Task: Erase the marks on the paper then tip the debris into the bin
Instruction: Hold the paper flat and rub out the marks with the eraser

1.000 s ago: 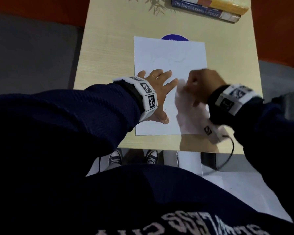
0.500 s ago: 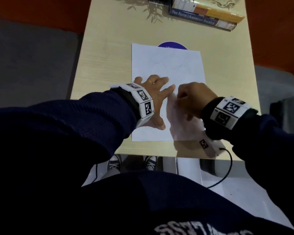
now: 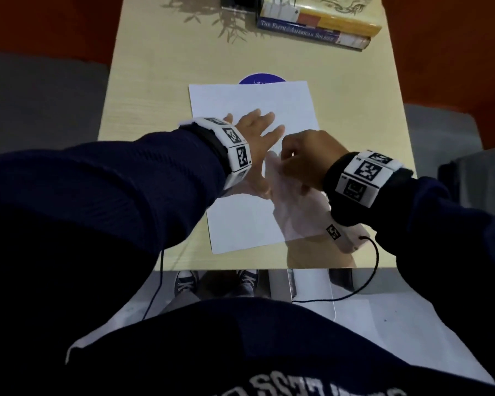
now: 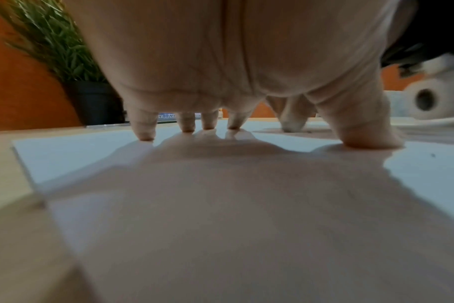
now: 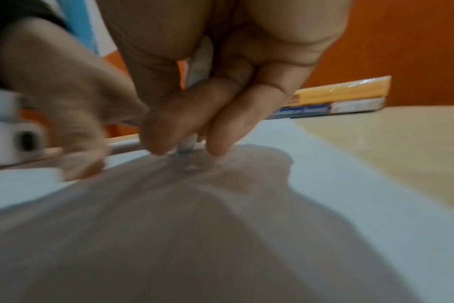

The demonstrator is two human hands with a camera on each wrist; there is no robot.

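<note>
two hands are working on one white sheet of paper (image 3: 252,110) lying flat on the pale wooden table (image 3: 155,81), w/ its far edge covering part of a purple round sticker (image 3: 262,79). left hand (image 3: 257,138) is lying flat w/ fingers spread, and fingertips (image 4: 145,135) and thumb are pressing the sheet down, pinning it. right hand (image 3: 306,155) is sitting just beside it, fingers curled together and pinching a small white eraser (image 5: 188,143); the eraser's tip is touching the paper between thumb and forefinger. that wrist view is blurring, so the marks under it aren't readable. a tiny dark speck is showing on the sheet near the left thumb in the left wrist view. both wrists are wearing white bands w/ black-and-white tags, and a thin black cable is hanging off the right one over the table's near edge.

at the far end of the table 2 stacked books (image 3: 317,27) are lying, yellow one on top of a blue-spined one, and a black pot w/ a green plant (image 4: 52,41) is standing to the left of them. can't spot the bin in any view.
</note>
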